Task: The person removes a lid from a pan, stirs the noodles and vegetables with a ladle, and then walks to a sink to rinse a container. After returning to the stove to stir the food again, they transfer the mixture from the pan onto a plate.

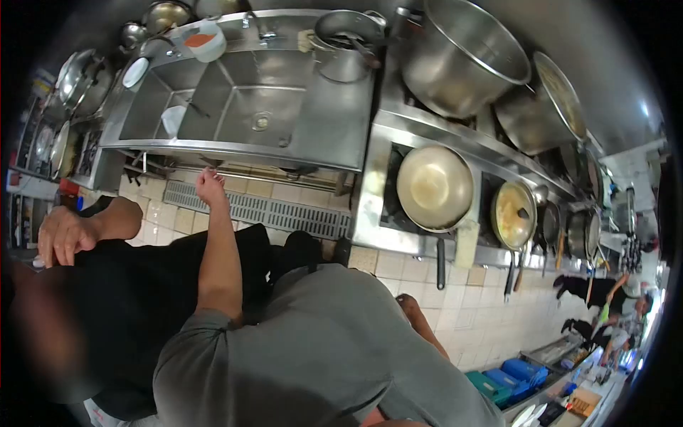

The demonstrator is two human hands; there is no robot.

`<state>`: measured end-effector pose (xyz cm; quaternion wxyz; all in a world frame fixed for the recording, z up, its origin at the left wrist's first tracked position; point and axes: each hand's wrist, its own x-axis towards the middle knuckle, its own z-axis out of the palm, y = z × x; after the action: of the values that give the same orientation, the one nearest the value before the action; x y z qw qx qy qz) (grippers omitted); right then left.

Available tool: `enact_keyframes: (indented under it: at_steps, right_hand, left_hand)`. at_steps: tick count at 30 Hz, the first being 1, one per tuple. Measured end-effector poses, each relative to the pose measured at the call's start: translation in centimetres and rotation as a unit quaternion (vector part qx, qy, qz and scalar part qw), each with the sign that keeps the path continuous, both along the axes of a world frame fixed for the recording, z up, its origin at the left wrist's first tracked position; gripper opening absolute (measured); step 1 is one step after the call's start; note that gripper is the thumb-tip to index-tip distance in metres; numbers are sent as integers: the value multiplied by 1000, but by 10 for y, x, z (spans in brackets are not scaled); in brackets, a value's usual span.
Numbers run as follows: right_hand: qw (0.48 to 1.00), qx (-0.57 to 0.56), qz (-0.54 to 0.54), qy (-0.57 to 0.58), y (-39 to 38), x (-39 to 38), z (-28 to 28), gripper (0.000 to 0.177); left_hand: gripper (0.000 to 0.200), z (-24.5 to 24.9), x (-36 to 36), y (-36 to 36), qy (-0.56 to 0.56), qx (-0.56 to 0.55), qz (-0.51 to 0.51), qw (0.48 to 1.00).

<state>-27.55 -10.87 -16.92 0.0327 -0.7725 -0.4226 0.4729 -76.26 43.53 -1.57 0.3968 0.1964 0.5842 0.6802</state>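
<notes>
My left hand (210,187) hangs in front of the sink's front edge, over the floor drain grate (249,210). Its fingers are curled in and nothing shows in them. Low by my right side, my right hand (408,307) is dark and partly hidden by my grey shirt, so its fingers cannot be made out. The stove front, with a black pan handle (441,265) sticking out, is nearest to it. A wide light-coloured frying pan (435,186) sits on the burner. The steel sink (274,117) holds a small white container (173,121).
Close on my left stands a person in black, one hand (65,233) raised. Large stockpots (462,64) line the stove's back, and a lidded pan (514,217) is further right. A pot (345,57) stands on the drainboard. Blue crates (523,373) are behind; people work far right.
</notes>
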Motion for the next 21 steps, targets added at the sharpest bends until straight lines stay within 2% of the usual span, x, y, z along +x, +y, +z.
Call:
enact_keyframes:
  at_steps: [1, 3, 5, 7, 8, 10, 11, 13, 14, 17, 18, 19, 21]
  right_hand:
    - [999, -29, -20, -23, 11, -2, 11, 25]
    - [996, 4, 87, 1, 19, -4, -3, 27]
    - [995, -38, -29, 84, 3, -12, -76, 30]
    - [996, -62, -28, 57, 30, -40, -58, 30]
    - [996, -67, -32, 50, 45, -52, -48, 30]
    - [996, -72, -44, 40, 78, -73, -34, 30]
    - [995, -74, -54, 37, 96, -82, -27, 30]
    - [994, -83, -72, 30, 125, -101, -10, 30]
    - [993, -89, -78, 27, 140, -109, -3, 30]
    - [989, -109, -99, 15, 180, -133, 24, 30]
    - [988, -117, -104, 12, 191, -140, 34, 30]
    - [986, -122, -109, 6, 202, -145, 43, 30]
    - [984, -137, -113, -5, 218, -154, 58, 30]
  left_hand:
    - [11, 8, -11, 20, 34, 6, 10, 999]
    - [11, 8, -51, 65, 45, 37, 50, 997]
    - [11, 19, -79, 117, 51, 70, 81, 993]
    - [20, 30, -105, 162, 87, 89, 141, 982]
    - [20, 18, -128, 190, 90, 85, 143, 982]
    - [32, -14, -183, 255, 156, 15, 162, 974]
    - [32, -15, -196, 283, 152, 18, 166, 974]
    - [44, -26, -222, 318, 214, -113, 105, 965]
    - [44, -30, -231, 333, 211, -119, 105, 965]
    - [58, -41, -266, 374, 305, -187, 18, 934]
    - [53, -64, -283, 390, 395, -206, 10, 895]
    - [51, -93, -313, 403, 506, -228, -93, 826]
    - [49, -187, -381, 451, 723, -281, -167, 608]
